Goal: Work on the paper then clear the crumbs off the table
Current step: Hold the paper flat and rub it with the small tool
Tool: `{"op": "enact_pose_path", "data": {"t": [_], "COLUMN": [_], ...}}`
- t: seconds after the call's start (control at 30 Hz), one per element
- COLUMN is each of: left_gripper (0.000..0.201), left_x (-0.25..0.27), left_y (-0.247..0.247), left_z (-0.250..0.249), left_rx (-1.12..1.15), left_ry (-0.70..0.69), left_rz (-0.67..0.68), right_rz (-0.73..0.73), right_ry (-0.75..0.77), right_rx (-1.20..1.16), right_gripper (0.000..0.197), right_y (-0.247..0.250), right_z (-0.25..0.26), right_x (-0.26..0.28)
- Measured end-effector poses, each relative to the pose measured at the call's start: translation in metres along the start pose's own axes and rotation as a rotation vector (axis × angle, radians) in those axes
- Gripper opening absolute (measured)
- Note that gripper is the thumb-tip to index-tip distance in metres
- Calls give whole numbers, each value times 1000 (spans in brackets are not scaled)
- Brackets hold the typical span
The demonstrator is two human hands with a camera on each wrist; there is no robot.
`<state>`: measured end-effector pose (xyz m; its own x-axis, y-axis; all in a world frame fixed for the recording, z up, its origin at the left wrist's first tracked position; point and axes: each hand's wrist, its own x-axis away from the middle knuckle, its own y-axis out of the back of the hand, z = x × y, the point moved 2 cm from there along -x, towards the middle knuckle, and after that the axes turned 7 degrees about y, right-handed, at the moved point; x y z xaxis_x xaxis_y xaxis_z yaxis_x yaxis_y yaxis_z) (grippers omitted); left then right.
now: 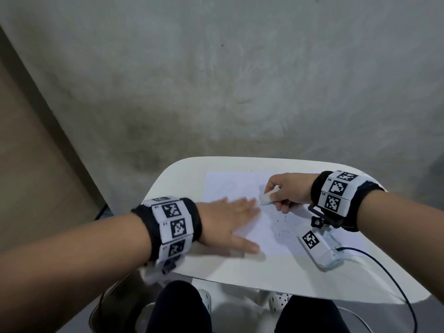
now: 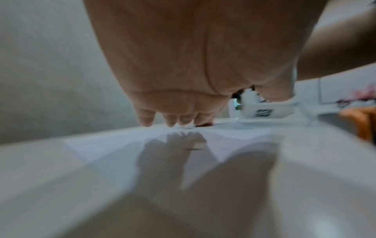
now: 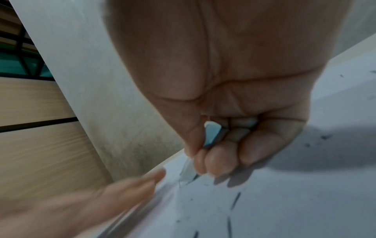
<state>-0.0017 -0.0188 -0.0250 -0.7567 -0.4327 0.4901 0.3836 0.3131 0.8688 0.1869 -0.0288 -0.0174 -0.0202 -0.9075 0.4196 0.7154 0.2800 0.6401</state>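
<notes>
Tabletop: white, rounded corners, sitting in the lower centre of the head view against a grey wall.

Paper: one white sheet lying flat on the tabletop, centre right of the lower frame, carrying faint pencil lines.

Crumbs: short dark eraser shreds lying scattered over the paper's right half, just below the right hand; seen also in the right wrist view at lower right.

Left hand: lying flat with fingers straight and spread, palm pressing down on the paper's left part, holding nothing.

Right hand: fingers curling round a white eraser, thumb and fingertips pinching it, its lower end touching the paper just beside the left fingertips.

Wrist camera: white box with a black-and-white marker hanging under the right wrist, resting at the paper's right edge, a black cable trailing off toward the lower right.
</notes>
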Motion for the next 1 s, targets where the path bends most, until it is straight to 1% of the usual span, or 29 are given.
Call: {"op": "enact_pose_path", "data": {"t": [0.07,0.1,0.13,0.17,0.2,0.23,0.3,0.33,0.37,0.4,0.43,0.5,0.53,0.57,0.6,0.67,0.77,0.8,0.87,0.93,1.0], "left_gripper": [98,101,105,108,111,112,106,101,96,93,93,103,111,119,124,128,131,131,131,131,129], "left_x": [-6,-8,-11,-12,-13,-12,-7,-6,-5,-6,-8,-15,-18,-22,-25,-33,-40,-41,-42,-40,-38], "left_y": [5,5,4,2,-1,-5,-7,-6,-2,2,6,12,13,14,14,14,14,14,12,12,13], "left_z": [24,31,31,27,17,5,-18,-23,-21,-13,2,43,62,78,88,97,96,96,98,97,94], "left_rx": [-8,-14,-8,-1,-1,-10,-18,-6,19,47,72,102,95,74,48,21,28,33,47,77,110], "left_ry": [203,282,325,329,298,239,81,15,-24,-23,22,200,288,344,366,355,341,343,346,331,313], "left_rz": [-67,-73,-62,-42,-14,23,84,89,65,17,-47,-152,-158,-131,-91,-30,-5,1,15,16,0], "right_rz": [-2,-4,-6,-8,-10,-12,-15,-17,-17,-20,-19,3,29,56,71,45,-13,-36,-77,-60,5], "right_ry": [-2,-4,-5,-5,-3,-1,7,10,12,14,11,-2,-7,-6,9,69,174,194,210,232,308], "right_rx": [5,7,8,8,7,8,16,19,20,21,25,49,83,141,212,334,478,551,748,898,923], "right_gripper": [10,10,10,9,9,8,9,9,9,10,10,8,5,4,7,9,24,27,24,21,18], "right_y": [0,0,0,0,-1,-1,-1,-1,-1,-1,-1,0,0,1,2,4,1,-1,-6,-18,-33], "right_z": [-1,-1,-1,-1,-2,-2,-2,-2,-2,-3,-3,-2,1,7,15,35,67,75,87,90,89], "right_x": [0,0,-1,-1,-1,-1,-2,-2,-2,-3,-3,-2,-2,-1,-2,-9,-29,-36,-46,-52,-52]}}
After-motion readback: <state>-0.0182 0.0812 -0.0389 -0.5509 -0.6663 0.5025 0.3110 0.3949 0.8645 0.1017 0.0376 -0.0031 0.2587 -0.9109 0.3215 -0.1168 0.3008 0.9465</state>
